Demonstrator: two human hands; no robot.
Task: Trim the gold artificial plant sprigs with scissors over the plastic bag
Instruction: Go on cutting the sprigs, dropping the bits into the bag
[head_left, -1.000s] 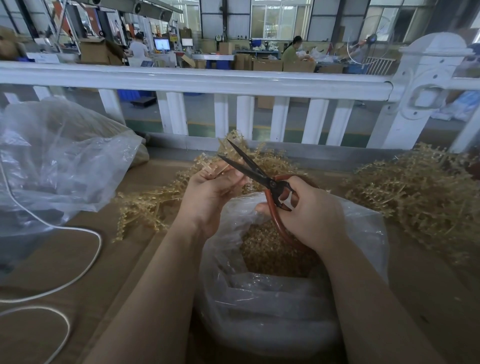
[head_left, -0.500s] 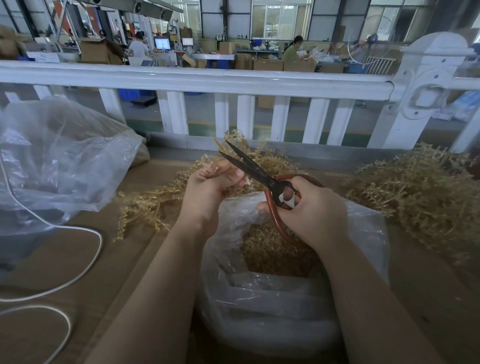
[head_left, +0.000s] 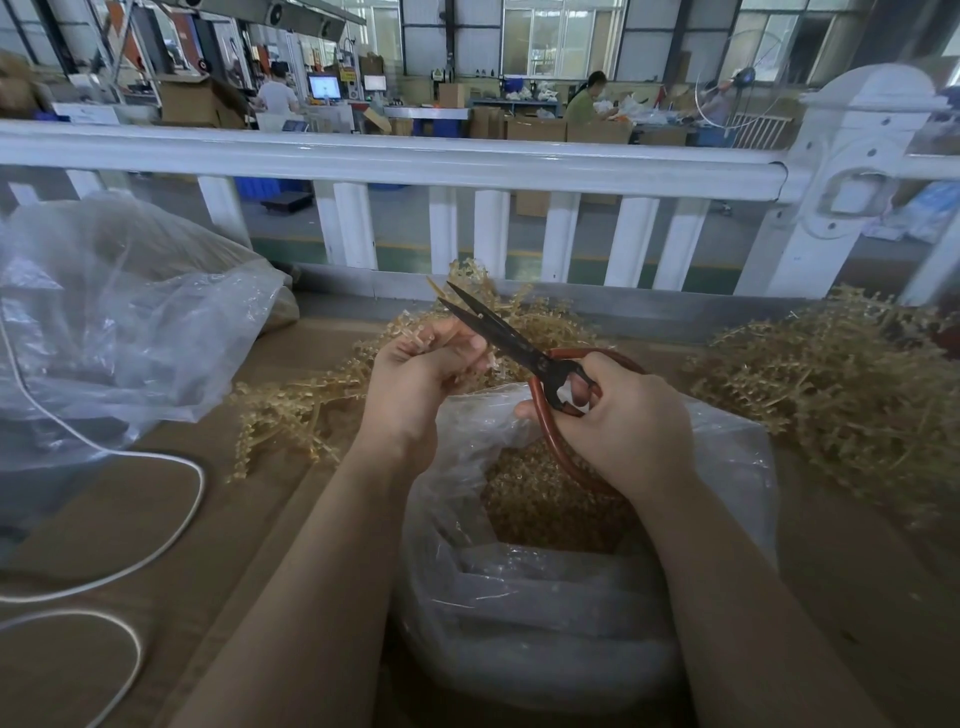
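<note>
At frame centre, above the open plastic bag (head_left: 587, 597), a gold sprig (head_left: 415, 340) is pinched in the left hand (head_left: 421, 379) while the scissors (head_left: 511, 340) are clasped in the right hand (head_left: 623, 426), blades nearly together; a snip seems underway, after which the sprig probably needs re-presenting.

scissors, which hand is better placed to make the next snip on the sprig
Right. The right hand already grips the scissors, blades parted beside the sprig pinched in the left hand.
</note>
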